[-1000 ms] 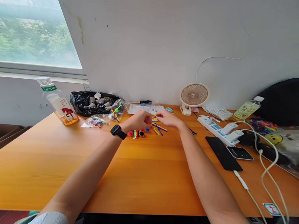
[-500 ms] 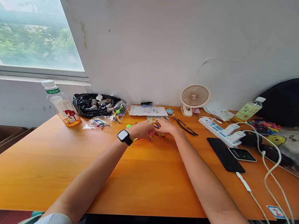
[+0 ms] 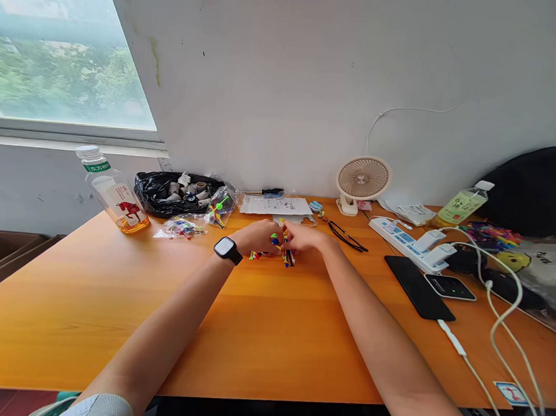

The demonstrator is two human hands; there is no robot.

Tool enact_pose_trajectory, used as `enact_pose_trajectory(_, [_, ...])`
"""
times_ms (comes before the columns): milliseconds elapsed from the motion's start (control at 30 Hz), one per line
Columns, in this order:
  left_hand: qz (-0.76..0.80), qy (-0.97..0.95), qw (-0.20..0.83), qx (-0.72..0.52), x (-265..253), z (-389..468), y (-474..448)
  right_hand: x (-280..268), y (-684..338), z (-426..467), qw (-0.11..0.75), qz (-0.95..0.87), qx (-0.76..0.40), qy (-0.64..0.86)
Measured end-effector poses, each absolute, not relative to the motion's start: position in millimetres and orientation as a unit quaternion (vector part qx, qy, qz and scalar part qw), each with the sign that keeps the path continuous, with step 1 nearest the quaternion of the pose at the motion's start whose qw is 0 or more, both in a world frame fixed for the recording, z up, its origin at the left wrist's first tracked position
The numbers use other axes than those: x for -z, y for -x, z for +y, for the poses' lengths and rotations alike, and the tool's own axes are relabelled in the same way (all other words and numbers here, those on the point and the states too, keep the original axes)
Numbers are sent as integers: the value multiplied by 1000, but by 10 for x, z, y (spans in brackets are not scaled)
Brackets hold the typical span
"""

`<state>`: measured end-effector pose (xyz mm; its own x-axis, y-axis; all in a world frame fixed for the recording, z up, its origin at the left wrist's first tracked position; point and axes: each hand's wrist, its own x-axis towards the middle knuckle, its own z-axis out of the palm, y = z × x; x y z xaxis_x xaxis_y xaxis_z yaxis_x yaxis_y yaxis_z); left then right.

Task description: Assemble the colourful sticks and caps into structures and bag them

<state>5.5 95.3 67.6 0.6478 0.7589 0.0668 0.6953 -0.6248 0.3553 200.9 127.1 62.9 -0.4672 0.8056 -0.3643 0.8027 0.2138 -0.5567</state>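
Observation:
My left hand [image 3: 258, 235], with a black-strapped watch [image 3: 227, 249] at the wrist, is curled at the middle of the table close to the wall side. Its fingers are closed around small coloured plastic pieces [image 3: 275, 239], partly hidden by the hand. Right against it, my right hand [image 3: 301, 236] pinches a bunch of thin coloured plastic pieces [image 3: 286, 257] that hang downward in yellow, blue and dark colours. More bright bits [image 3: 254, 255] show beneath my left hand. The exact kind of these pieces is too small to make out.
A tilted drink bottle [image 3: 121, 198], a black bag of grey rolls [image 3: 163, 195] and clear packets [image 3: 182, 227] are at left. Behind my hands lies a paper sheet [image 3: 278, 205]. A fan [image 3: 363, 179], power strip [image 3: 405, 243], black phone [image 3: 417, 287] and cables [image 3: 520, 292] occupy the right.
My hands have drawn together, and the bunch of coloured pieces now hangs upright between them. The green piece left of my left hand has gone from that spot.

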Motion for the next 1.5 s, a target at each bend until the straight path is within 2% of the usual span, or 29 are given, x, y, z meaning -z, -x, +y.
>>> enact_pose_trajectory(67, [426,-883,172,-97,-640,969,-32,-646,-1982,1248,20,-765,-401,503])
enact_pose_trajectory(233, [439,-872,191,-104,-610,993,-12,-697,-1972,1220,28,-767,-424,480])
enact_pose_trajectory(433, [385,-902,156,-117,-612,1072,73,-694,-2005,1246,23,-760,-401,510])
enact_pose_trajectory(767, [412,-890,193,-32,-742,1015,143,-644,-1882,1193,-3,-788,-395,472])
enact_pose_trajectory(900, [435,-878,192,-48,-818,1034,224,-696,-1880,1188,-18,-815,-335,473])
enact_pose_trajectory(1033, [485,-856,164,-72,-955,1099,572,-793,-2084,1303,-6,-819,-197,539])
enact_pose_trajectory(1167, [607,-784,122,-45,-1123,1090,1139,-884,-2696,1515,11,-770,-130,624])
enact_pose_trajectory(1267, [684,-712,150,-53,-1218,1017,1521,-873,-3268,1628,18,-709,-74,701])
enact_pose_trajectory(1400, [729,-642,227,-76,-1286,860,1931,-723,-3713,1666,9,-674,-171,719])
enact_pose_trajectory(1500, [778,-583,215,-91,-1240,749,2306,-613,-3761,1655,27,-661,-202,722])
